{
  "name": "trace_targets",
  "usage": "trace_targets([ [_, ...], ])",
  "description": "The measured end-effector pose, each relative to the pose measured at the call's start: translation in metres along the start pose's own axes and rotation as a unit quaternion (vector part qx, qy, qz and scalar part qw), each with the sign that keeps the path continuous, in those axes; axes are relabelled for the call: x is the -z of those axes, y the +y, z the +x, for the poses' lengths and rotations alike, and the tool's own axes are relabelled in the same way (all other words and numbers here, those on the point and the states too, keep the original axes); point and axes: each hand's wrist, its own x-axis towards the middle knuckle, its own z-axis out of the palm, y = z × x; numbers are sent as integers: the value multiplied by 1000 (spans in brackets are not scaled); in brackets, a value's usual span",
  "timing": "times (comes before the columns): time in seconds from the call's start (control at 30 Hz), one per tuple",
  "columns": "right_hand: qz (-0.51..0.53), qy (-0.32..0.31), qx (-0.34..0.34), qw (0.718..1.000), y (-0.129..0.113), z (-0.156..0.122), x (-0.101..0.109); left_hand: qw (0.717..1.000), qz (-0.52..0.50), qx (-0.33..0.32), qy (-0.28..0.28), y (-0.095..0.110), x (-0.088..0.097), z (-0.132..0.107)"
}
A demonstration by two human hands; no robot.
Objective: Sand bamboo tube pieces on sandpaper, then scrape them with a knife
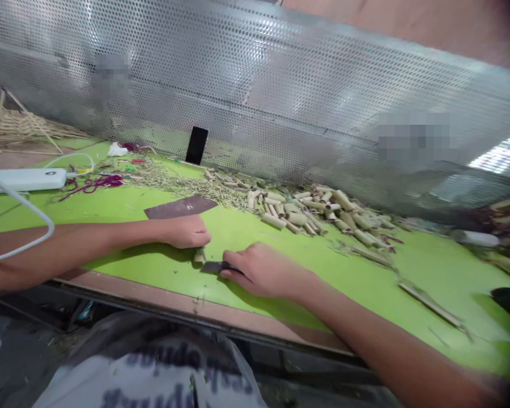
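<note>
My left hand [190,232] is closed around a short piece of hollow stem, probably bamboo [199,254], whose end sticks out below the fingers, close to the green tabletop. In my right hand [263,269] is a knife [213,266] with a flat dark blade that points left. Its tip lies at the end of the stem piece; I cannot tell whether it touches. Just beyond my left hand lies a dark brown sheet [181,207], perhaps sandpaper. A heap of cut stem pieces [295,217] is spread farther back on the right.
Shavings [187,186] lie along the back, by a propped phone [196,145] and a perforated metal panel [255,85]. On the left are purple thread [104,181], a white power strip [34,179], its cable crossing my forearm, and thin sticks [21,122]. A split stem [431,303] lies right.
</note>
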Motion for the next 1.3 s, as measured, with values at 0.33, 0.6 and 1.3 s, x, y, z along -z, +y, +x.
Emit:
trace_targets([
  [0.33,-12,66,-25,997,3,3,-5,1000,-16,8,-12,9,0,4],
  [0.6,-33,100,-28,994,-1,6,-8,998,-25,45,-19,19,3,3],
  [1.3,-43,145,-10,989,-1,7,-15,996,-4,79,-33,23,6,5],
])
